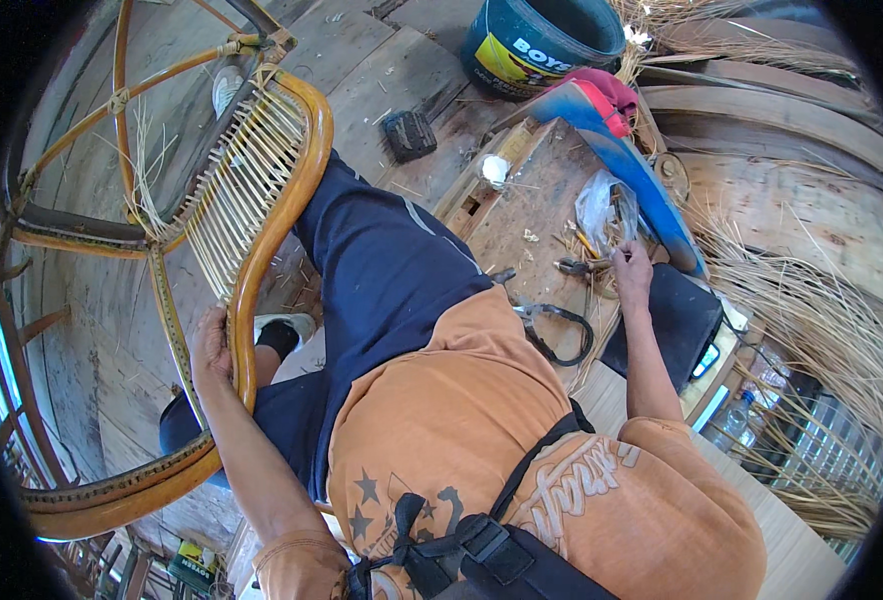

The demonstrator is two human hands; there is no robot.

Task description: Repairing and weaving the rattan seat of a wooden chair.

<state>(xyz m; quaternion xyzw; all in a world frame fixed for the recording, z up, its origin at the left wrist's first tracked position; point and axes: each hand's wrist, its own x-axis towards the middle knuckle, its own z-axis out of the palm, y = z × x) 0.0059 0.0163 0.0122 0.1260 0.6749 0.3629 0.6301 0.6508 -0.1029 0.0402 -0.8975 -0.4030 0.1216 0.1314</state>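
Note:
A rattan chair frame (272, 255) with pale cane strips woven across part of it leans against my legs on the left. My left hand (212, 345) is closed round its curved rail, just below the woven strips. On the right, my right hand (633, 268) is over a wooden work board (532, 200), its fingertips pinched together at the edge of a clear plastic bag (602, 208). What the fingertips hold is too small to make out. Beside them lies a dark metal hand tool (574, 266). A tool with a black looped handle (562, 335) rests nearer to me.
A dark green bucket (492, 60) stands at the far side. A dark block (409, 135) lies on the plank floor. Loose cane strands (772, 290) are heaped on the right, near a black pouch (662, 335) and a plastic bottle (737, 415). A blue curved board (652, 190) edges the work board.

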